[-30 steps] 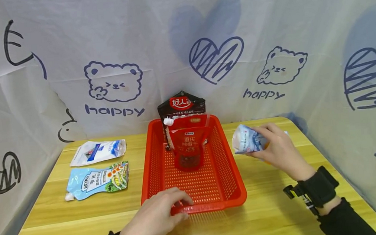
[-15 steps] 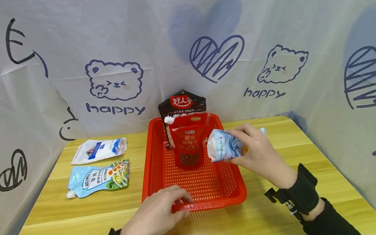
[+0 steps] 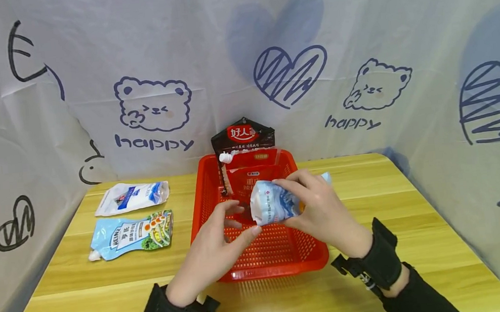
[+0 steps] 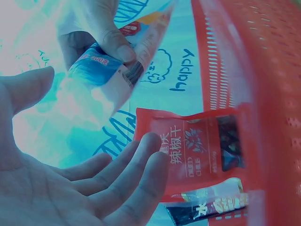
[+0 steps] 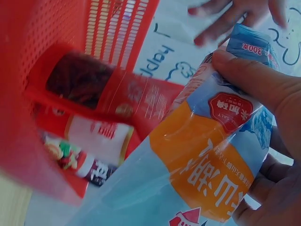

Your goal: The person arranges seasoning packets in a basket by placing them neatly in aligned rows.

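My right hand (image 3: 324, 214) grips a blue and orange bag of salt (image 5: 207, 150) by its side, thumb over the front. It holds the bag tilted above the red basket (image 3: 264, 272). Close to the bag's white bottom end, my left hand (image 3: 215, 250) is spread with its palm towards it, also over the basket. Inside the basket, a red pouch of dried chilies (image 4: 188, 150) stands upright, partly hidden by the salt in the head view. Behind it are a red spouted pouch (image 3: 252, 159) and a tall black seasoning packet (image 3: 241, 134).
Left of the basket, a white and blue pouch (image 3: 133, 197) and a light blue Heinz spouted pouch (image 3: 132, 234) lie flat on the wooden table (image 3: 111, 307). A white cloth (image 3: 217, 40) with drawings hangs behind and along the sides.
My right hand has carried the salt bag leftward from the table's right side to over the basket. My left hand has left the basket's front rim and risen towards the bag, fingers opening.
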A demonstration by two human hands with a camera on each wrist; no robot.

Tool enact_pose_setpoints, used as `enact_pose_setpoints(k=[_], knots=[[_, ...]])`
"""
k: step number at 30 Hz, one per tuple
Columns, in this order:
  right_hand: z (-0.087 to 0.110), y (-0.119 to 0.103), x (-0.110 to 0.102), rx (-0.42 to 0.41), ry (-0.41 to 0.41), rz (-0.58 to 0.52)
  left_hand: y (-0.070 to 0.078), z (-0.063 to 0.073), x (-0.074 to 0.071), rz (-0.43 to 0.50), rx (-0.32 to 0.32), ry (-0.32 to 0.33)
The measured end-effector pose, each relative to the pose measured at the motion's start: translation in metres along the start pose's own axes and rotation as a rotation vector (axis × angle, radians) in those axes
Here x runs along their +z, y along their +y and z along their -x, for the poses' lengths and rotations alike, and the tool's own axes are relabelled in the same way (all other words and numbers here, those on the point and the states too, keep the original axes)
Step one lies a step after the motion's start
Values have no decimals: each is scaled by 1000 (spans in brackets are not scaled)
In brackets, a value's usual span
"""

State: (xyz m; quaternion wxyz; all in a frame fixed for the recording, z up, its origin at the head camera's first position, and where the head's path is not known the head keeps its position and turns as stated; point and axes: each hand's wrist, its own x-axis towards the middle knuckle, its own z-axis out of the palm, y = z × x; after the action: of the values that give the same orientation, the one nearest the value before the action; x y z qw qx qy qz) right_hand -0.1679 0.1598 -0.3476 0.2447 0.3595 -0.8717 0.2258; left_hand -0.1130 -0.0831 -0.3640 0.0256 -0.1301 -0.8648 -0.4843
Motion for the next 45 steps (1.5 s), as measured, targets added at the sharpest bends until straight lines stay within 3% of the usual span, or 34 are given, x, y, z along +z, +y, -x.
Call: enact_pose_setpoints(k=[6, 14, 29, 34, 45], knots=[[-5, -12, 9, -30, -20, 6, 2, -10, 1, 90, -8, -23], [-7, -20, 22, -91, -19, -4, -1, -11, 3, 155, -36, -14], [-1, -15, 19, -29, -75, -117, -5, -6, 4, 315, 33, 42], [4, -8, 10, 77, -77, -220, -10, -3, 1, 352, 59, 49], [21, 15, 1, 469, -6, -520, -7, 1, -10, 432, 102, 111]])
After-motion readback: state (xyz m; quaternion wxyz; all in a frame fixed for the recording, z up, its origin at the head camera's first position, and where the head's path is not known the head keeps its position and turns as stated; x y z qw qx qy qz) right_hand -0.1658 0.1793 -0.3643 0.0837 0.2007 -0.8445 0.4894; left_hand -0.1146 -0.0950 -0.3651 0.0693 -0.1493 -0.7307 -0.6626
